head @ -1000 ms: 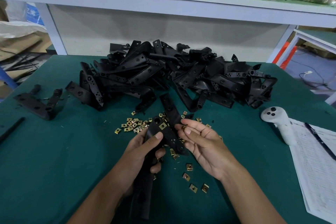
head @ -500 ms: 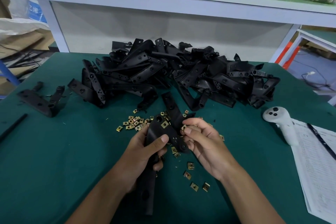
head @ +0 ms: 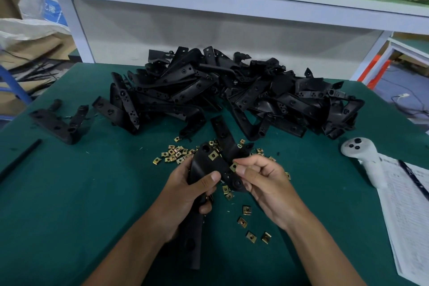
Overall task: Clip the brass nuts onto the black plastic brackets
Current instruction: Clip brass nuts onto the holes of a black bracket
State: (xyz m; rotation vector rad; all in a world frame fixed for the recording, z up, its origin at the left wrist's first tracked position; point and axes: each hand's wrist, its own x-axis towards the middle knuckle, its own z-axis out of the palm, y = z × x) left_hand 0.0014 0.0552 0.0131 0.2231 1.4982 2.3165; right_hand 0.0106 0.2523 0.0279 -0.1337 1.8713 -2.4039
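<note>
Left hand [head: 185, 197]: grips black bracket [head: 209, 169] above the table.
Right hand [head: 267, 183]: pinches brass nut [head: 233, 166] at bracket's edge.
Behind: bracket heap [head: 232, 95].
Right: white controller [head: 364, 160], paper sheet [head: 411, 216].

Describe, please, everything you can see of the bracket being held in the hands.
The held bracket is matte black plastic, angled, with round holes. One brass nut already sits clipped near its upper end. The left hand grips its long arm; the right hand pinches a second nut against its edge, above the green table.
</note>
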